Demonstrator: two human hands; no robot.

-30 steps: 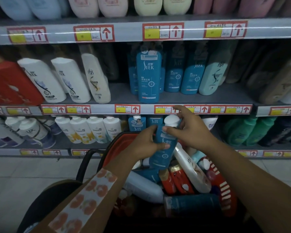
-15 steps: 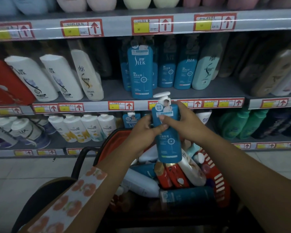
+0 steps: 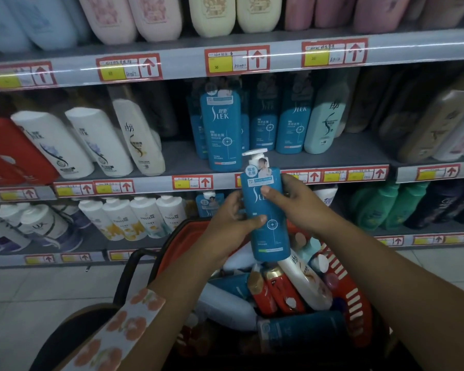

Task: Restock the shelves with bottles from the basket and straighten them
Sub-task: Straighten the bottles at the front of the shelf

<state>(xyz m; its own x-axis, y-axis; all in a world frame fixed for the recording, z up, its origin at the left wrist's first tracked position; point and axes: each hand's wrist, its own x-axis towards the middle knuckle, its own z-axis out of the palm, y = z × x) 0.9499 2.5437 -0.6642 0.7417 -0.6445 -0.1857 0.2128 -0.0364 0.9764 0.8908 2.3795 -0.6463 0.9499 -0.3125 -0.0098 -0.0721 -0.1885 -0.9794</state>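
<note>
Raised further since the earlier frames: blue pump bottle (image 3: 265,210) now held upright, clear above the red basket (image 3: 356,303).
Head view: left hand (image 3: 231,223) grips the bottle's left side, thumb across the label; right hand (image 3: 295,207) grips its right side, fingers (image 3: 268,190) curled round the front. Bottle sits before the middle shelf (image 3: 182,159) edge, below matching blue bottles (image 3: 220,129) standing there. More bottles lie in the basket.
</note>
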